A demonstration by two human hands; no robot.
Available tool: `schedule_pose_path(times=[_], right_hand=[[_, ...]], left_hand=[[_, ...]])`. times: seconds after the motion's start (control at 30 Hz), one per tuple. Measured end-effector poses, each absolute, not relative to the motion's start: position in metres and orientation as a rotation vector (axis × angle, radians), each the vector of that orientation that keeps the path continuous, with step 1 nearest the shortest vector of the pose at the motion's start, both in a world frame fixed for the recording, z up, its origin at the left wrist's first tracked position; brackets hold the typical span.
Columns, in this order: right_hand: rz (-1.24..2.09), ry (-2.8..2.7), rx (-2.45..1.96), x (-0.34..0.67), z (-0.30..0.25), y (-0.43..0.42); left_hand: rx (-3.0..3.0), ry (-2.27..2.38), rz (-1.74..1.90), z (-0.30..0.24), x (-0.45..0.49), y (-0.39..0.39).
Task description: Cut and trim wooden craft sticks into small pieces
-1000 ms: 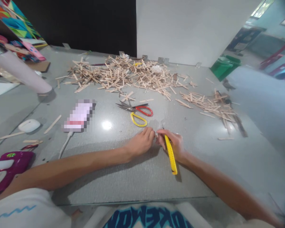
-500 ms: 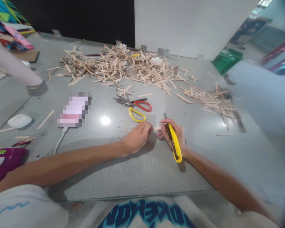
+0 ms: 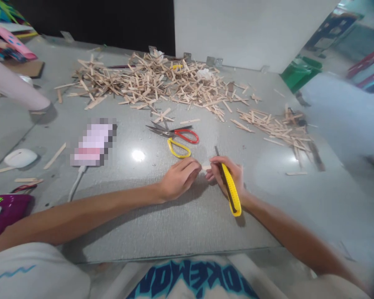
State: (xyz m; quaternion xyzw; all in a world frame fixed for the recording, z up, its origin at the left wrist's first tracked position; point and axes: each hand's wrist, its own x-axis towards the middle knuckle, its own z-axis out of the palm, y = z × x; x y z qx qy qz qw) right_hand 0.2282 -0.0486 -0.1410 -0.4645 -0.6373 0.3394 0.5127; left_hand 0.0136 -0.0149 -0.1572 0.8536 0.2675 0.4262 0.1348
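Between my hands is a short pale wooden stick [image 3: 206,167], mostly covered by fingers. My left hand [image 3: 181,177] pinches its left end between thumb and fingers. A yellow utility knife [image 3: 231,189] with its blade out lies in the grip of my right hand [image 3: 227,174], the blade pointing away from me. The fingertips of that hand also touch the stick's right end. Just beyond my left hand, scissors [image 3: 174,137] with one red and one yellow handle rest spread on the table.
A large heap of wooden sticks [image 3: 149,83] lies along the back, with a smaller pile [image 3: 274,126] at right. Left are a blurred-out phone [image 3: 93,143] on a white cable [image 3: 77,185], a white mouse [image 3: 20,158] and a purple device [image 3: 9,214]. A green bin [image 3: 301,74] stands beyond the table.
The view has shifted slightly. My left hand's fingers have rolled a little around the stick; the right hand keeps the knife in nearly the same place.
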Motion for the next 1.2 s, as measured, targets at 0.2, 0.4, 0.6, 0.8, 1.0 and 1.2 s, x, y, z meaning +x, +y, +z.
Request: schedule_pose_path(times=[0.2,0.4,0.6,0.8,1.0,1.2], right_hand=[[0.884,-1.445,-1.065,0.226,-0.141,-0.045],[0.864,-1.423,-1.093,0.228,-0.141,-0.047],[0.808,-1.461,-1.038,0.229,-0.145,-0.046],[0.684,-1.528,-1.012,0.236,-0.145,-0.043],[0.419,-1.718,-1.082,0.244,-0.122,-0.053],[0.542,-1.723,-1.159,0.245,-0.118,-0.061]], left_hand=[[2.247,0.772,1.26,-0.156,0.011,-0.016],[2.111,1.045,1.069,-0.152,0.01,-0.017],[2.034,0.943,0.939,-0.144,0.01,-0.013],[1.858,0.672,0.714,-0.141,0.011,-0.016],[1.447,0.554,0.745,-0.146,0.012,-0.014],[1.425,0.552,0.708,-0.149,0.012,-0.013]])
